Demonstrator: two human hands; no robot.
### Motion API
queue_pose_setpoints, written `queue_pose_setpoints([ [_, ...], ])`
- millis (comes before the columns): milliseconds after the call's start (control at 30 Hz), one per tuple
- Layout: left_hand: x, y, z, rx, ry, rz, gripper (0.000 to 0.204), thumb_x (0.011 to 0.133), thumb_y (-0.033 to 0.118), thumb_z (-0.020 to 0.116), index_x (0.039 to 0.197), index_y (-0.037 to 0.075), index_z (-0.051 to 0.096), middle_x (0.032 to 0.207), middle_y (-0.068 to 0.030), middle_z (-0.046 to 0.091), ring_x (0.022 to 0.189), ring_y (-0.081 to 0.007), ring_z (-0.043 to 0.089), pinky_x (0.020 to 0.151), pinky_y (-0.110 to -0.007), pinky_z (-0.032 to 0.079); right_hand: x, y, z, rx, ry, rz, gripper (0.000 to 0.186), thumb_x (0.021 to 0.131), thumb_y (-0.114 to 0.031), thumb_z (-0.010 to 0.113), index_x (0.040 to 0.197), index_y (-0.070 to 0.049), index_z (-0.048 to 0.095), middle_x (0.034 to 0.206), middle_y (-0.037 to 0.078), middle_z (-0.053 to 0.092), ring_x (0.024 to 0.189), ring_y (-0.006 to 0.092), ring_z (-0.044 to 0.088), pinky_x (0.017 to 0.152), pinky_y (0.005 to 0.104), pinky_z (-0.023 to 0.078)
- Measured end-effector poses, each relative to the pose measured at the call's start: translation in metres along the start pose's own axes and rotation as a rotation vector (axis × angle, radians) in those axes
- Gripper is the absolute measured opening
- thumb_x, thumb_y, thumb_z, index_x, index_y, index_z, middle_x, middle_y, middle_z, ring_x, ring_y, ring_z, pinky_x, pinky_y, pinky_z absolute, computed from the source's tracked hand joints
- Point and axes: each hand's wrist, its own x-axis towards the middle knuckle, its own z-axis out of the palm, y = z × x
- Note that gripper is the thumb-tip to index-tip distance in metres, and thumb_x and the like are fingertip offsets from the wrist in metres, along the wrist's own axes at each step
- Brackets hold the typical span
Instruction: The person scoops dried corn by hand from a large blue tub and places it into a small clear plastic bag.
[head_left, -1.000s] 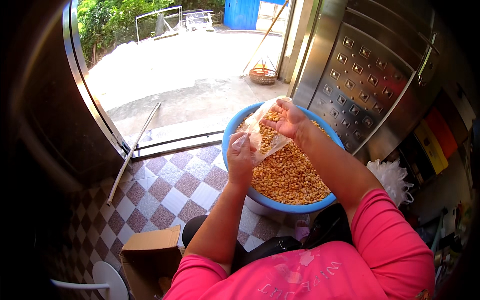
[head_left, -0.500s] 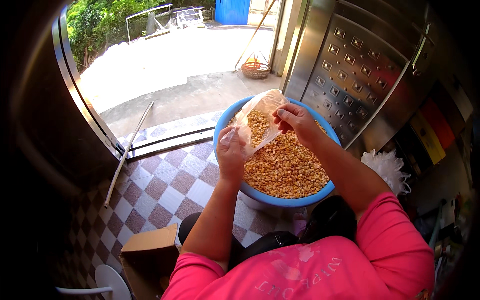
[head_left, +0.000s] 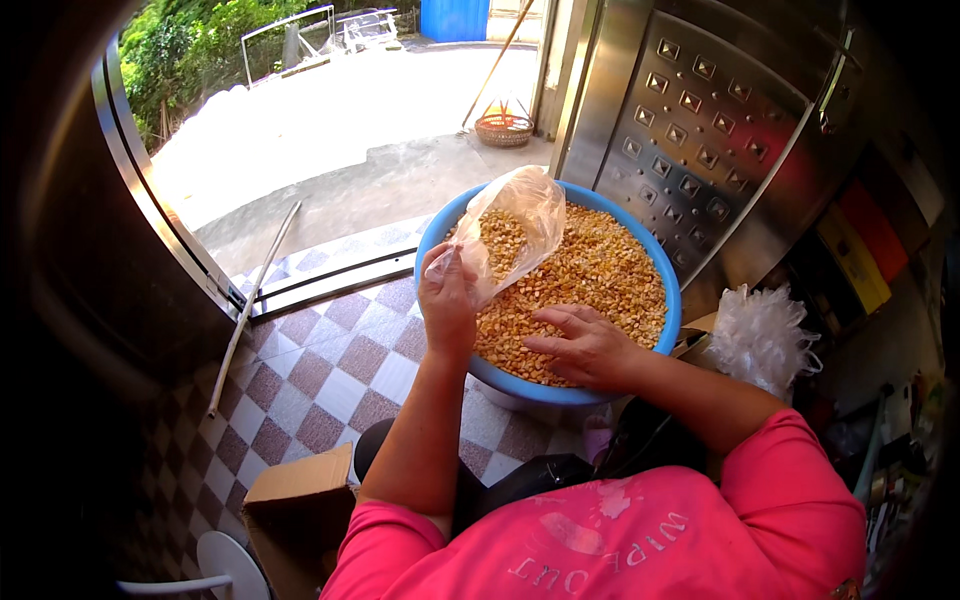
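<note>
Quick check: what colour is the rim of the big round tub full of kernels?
The tub's rim is blue, seen best in the head view.

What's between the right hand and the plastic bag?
Head view: a stretch of loose yellow kernels in the blue tub lies between the right hand and the plastic bag; nothing else shows there.

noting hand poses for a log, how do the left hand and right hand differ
The left hand holds a clear plastic bag; the right hand shows nothing in its grip. The left hand's fingers are bent and pinching, while the right hand's are loosely spread over the yellow kernels. The left hand is by the left rim of the blue tub; the right hand is toward its near side. Both are bare.
</note>
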Motion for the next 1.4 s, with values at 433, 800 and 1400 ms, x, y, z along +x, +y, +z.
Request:
queue_pose_setpoints([
  [433,0.002,0.015,0.002,-0.010,-0.019,0.020,0.013,0.091,0.014,0.049,0.102,0.006,0.052,0.064,0.0028,0.048,0.048,-0.0007,0.039,0.040,-0.015,0.030,0.055,-0.006,0.036,-0.026,-0.053,-0.145,0.026,0.079,-0.022,0.052,0.103,-0.013,0.057,0.116,0.009,0.052,0.117,0.0260,0.043,0.102,0.0429,0.026],
  [800,-0.001,0.021,0.004,-0.040,-0.025,-0.007,0.011,0.091,0.012,0.050,0.100,0.006,0.052,0.063,0.0029,0.048,0.048,-0.0007,0.040,0.039,-0.016,0.031,0.019,0.046,0.001,-0.234,0.049,0.049,0.019,0.073,-0.015,0.064,0.092,-0.013,0.063,0.107,0.006,0.057,0.109,0.0254,0.048,0.096,0.0425,0.032],
  [1400,-0.005,0.005,0.001,-0.147,-0.008,-0.067,0.012,0.091,0.012,0.049,0.103,0.009,0.050,0.063,0.0012,0.049,0.046,-0.0026,0.042,0.035,-0.017,0.033,-0.006,0.062,0.009,-0.208,0.065,0.416,0.014,0.081,-0.021,0.057,0.076,-0.008,0.053,0.080,0.012,0.058,0.066,0.0303,0.057,0.056,0.0391,0.046],
])
